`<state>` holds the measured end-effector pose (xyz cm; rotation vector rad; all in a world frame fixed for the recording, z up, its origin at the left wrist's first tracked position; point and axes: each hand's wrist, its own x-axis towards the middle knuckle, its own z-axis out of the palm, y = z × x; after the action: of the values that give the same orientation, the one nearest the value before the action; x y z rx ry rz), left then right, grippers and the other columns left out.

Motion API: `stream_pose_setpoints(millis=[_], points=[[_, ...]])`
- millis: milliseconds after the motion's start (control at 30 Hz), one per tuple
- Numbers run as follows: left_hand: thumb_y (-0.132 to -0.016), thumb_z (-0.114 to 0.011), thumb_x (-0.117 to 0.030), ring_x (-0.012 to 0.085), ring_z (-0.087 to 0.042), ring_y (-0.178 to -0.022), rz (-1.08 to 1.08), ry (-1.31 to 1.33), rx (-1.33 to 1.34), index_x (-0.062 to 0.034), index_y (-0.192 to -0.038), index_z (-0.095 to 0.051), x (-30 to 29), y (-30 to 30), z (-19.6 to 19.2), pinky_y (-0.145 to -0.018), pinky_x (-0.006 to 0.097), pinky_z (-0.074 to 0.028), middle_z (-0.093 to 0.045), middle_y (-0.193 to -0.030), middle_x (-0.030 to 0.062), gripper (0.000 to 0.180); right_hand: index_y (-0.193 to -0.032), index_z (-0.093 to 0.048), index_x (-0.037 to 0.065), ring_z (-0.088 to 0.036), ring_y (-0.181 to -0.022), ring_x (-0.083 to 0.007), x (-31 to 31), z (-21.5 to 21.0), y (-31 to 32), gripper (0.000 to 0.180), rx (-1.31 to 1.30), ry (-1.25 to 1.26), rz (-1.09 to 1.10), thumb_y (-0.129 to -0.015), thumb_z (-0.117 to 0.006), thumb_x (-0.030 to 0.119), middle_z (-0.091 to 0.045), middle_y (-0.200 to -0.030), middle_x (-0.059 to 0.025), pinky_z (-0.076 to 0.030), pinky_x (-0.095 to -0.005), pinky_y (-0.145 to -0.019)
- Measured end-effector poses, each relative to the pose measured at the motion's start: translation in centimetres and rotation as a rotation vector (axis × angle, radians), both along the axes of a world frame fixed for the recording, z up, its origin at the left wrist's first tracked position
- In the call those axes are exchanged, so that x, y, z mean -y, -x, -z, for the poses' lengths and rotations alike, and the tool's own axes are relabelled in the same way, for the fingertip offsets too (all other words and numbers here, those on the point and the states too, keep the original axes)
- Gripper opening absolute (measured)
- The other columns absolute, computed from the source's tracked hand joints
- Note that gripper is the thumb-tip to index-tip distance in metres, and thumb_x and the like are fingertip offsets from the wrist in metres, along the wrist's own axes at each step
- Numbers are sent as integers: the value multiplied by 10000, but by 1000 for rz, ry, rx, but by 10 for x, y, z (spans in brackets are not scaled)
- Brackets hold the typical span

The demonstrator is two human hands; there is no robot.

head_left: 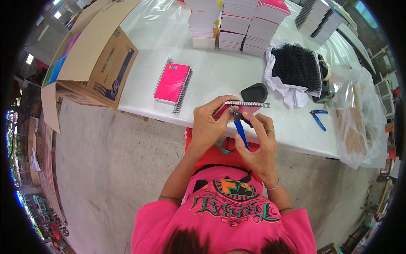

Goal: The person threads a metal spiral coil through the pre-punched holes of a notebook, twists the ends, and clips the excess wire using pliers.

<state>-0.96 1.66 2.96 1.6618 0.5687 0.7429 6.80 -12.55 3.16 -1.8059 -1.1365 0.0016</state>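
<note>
My left hand (210,120) grips a pink spiral notebook (220,111) at the table's near edge, its wire coil turned up and running off to the right. Blue-handled cutting pliers (240,130) are in my right hand (260,144), fingers around the handles. Their jaws are at the left end of the coil, close to my left fingertips; whether they touch the wire is too small to tell. To the left on the table lie pink spiral notebooks (172,82), stacked, with coils along both sides. A black rounded object (254,92) rests just beyond my hands.
An open cardboard box (108,70) stands at the left. Tall paper stacks (237,25) and coil-bound books (317,19) are at the back. Black wire coils (294,67) lie on white wrapping to the right, near a second pair of blue pliers (319,120) and a clear plastic bag (359,118).
</note>
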Motion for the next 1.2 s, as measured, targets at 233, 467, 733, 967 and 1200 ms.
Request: stream_pose_setpoints(millis=[233,467,733,967,1200], points=[[-843,-612,63,107,-694,-804,-22,-45,0,-43,-1141,-699,2,2,8,-708,250,-528,-743,-908,118,328,-1243,-633,58,-626,-950,-304,-4,-3,5,547,3,-40,-11,-716,-778,79,-586,-1076,-159,-528,-377,-770],[-843,-569,76,124,-702,-853,-66,-144,38,-41,-1155,-696,4,2,10,-729,262,-533,-738,-966,135,357,-1231,-622,37,-644,-811,-246,-2,-9,11,488,-91,9,-35,-767,-762,97,-594,-1054,-134,-536,-342,-644],[-846,-506,93,83,-667,-798,-147,-198,72,-48,-1162,-701,15,-5,13,-690,242,-520,-730,-892,123,398,-1192,-388,54,-654,-782,-276,1,0,-17,397,-1768,-224,-823,-999,-491,385,-596,-1016,-157,-544,-379,-635],[-923,-693,-117,79,-527,-649,-474,-44,74,-47,-1159,-669,-42,9,-4,-610,241,-457,-624,-815,-9,247,-1318,-465,9,-568,-983,-220,28,20,-59,376,-472,163,34,-1000,-505,206,-541,-1118,-148,-452,-332,-845],[-928,-677,-137,151,-542,-953,-723,-81,211,28,-1059,-558,-139,58,51,-855,294,-464,-586,-1018,98,242,-1309,-529,45,-515,-1051,-400,84,99,-144,387,282,277,574,-938,-552,153,-520,-1183,-246,-401,-471,-921]])
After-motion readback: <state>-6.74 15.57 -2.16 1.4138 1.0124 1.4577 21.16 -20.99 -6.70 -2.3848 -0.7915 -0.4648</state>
